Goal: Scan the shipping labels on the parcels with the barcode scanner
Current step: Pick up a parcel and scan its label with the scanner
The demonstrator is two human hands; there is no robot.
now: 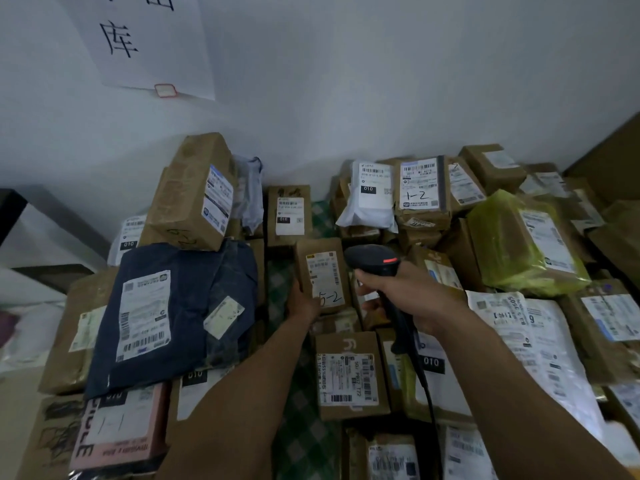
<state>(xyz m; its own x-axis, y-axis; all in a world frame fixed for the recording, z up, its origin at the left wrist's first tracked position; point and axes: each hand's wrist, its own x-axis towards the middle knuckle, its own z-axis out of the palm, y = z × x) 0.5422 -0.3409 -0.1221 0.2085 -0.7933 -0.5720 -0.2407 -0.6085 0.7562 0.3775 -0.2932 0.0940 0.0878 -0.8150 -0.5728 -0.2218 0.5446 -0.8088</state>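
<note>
Dozens of parcels [349, 374] lie heaped against the wall [346, 81], and we deal with one small brown carton [302, 263] near the middle of the heap, its shipping label [325, 277] marked 5-2 and facing us. Our left hand [302, 303] grips the carton at its lower left corner and props it up. Our right hand [414, 294] is closed round the handle of the black barcode scanner [375, 261], whose head sits just beside the carton's right edge, its cable [427, 386] trailing down below the wrist. We judge the carton light and stiff, its dry cardboard unlikely to slip; an edge grip, clear of the barcode, suits it. The white poly bag [370, 202] further back looks soft and would sag, so we would flatten its label first
</note>
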